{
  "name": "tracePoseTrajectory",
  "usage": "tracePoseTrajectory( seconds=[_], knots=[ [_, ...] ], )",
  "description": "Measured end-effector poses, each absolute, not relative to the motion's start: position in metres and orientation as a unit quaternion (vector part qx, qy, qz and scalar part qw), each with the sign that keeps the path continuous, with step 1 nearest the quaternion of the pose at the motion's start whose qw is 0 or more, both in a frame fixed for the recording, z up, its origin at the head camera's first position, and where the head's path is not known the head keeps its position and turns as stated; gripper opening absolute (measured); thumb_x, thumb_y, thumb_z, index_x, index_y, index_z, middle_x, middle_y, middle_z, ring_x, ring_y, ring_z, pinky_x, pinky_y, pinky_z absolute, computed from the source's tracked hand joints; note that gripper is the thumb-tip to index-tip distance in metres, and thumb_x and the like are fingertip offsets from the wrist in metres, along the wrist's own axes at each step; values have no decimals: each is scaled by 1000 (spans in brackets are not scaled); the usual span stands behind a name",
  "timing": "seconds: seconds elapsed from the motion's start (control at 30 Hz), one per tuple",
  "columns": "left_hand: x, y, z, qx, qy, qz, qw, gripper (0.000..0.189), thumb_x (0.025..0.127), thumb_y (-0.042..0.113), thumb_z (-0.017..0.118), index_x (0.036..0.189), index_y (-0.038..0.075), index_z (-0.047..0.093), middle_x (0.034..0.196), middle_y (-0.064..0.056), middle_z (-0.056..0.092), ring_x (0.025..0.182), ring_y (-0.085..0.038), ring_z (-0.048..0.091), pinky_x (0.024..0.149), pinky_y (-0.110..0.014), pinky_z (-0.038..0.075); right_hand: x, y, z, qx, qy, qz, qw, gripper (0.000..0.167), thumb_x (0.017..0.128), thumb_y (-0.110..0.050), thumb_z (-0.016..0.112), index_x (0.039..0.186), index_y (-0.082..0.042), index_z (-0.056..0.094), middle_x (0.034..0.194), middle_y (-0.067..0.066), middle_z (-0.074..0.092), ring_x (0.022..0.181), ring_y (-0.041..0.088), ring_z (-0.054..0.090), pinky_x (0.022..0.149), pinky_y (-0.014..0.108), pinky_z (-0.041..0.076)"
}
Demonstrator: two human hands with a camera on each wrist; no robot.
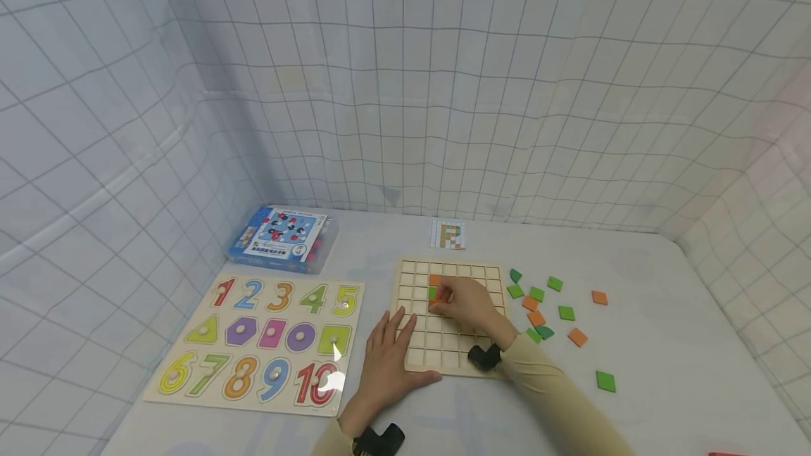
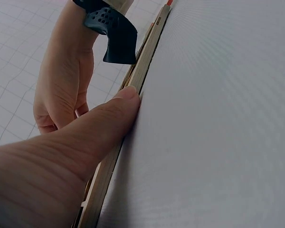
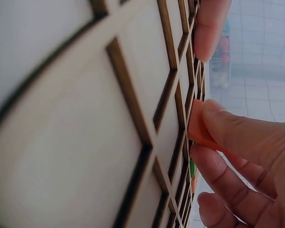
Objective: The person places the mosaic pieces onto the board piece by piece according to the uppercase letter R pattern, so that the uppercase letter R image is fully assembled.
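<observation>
Item in hand: one orange tile [image 3: 196, 122], upright or tilted on edge at the middle of the grid board [image 1: 446, 343]. Whether it is seated in a cell cannot be told, since the fingers cover the spot from above.

Step in hand, as judged: setting this tile into the board's column where an orange tile [image 1: 435, 279] and, just nearer, a green tile [image 1: 433, 293] already lie. The next move appears to call for lining up the tile's edges with the cell walls, laying it flat and letting go.

Right hand [image 1: 469, 302]: over the middle of the board, thumb and fingertip clamped on the orange tile. Left hand [image 1: 388, 359]: at the board's near left corner, holding nothing in a grip; fingers spread and extended, thumb resting along the near edge. The hands are apart, the tile lying beyond the left fingertips.

Surroundings: loose green and orange tiles [image 1: 567, 313] are scattered right of the board. A pattern card [image 1: 448, 235] lies beyond its far edge. A number puzzle [image 1: 222, 314] lies left of it, with a blue box [image 1: 279, 239] farther back on that side.
</observation>
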State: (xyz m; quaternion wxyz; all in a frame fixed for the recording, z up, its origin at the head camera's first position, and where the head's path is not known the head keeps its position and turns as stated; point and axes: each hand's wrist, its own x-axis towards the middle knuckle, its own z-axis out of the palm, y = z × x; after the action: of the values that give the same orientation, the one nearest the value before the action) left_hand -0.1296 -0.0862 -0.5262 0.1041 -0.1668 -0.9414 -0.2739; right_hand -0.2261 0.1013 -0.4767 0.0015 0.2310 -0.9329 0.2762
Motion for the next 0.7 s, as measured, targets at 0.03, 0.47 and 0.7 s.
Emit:
tracePoseTrajectory(
  seconds=[0.03, 0.47, 0.7],
  knots=[
    [-130, -86, -526, -166, -942, -273, 103, 103, 63, 64, 76, 142, 6, 44, 149, -15, 30, 136, -41, 20, 105, -56, 20, -226, 101, -477, 227, -934, 276, -1, 23, 77, -33, 79, 74, -21, 60, 72, -11, 59, 63, 6, 53, 56, 27, 45],
    [-129, -86, -525, -161, -944, -272, 95, 104, 63, 66, 75, 142, 7, 43, 149, -15, 29, 137, -40, 18, 105, -56, 20, -227, 102, -474, 217, -934, 283, -24, 12, 83, -23, 74, 74, -21, 68, 71, -12, 61, 61, 5, 53, 56, 27, 45],
    [-129, -86, -526, -159, -945, -272, 93, 104, 63, 66, 75, 143, 7, 43, 149, -15, 29, 137, -40, 18, 106, -56, 19, -227, 103, -475, 225, -933, 281, -22, 12, 84, -22, 74, 73, -21, 69, 69, -13, 60, 59, 4, 53, 54, 26, 44]
  ],
)
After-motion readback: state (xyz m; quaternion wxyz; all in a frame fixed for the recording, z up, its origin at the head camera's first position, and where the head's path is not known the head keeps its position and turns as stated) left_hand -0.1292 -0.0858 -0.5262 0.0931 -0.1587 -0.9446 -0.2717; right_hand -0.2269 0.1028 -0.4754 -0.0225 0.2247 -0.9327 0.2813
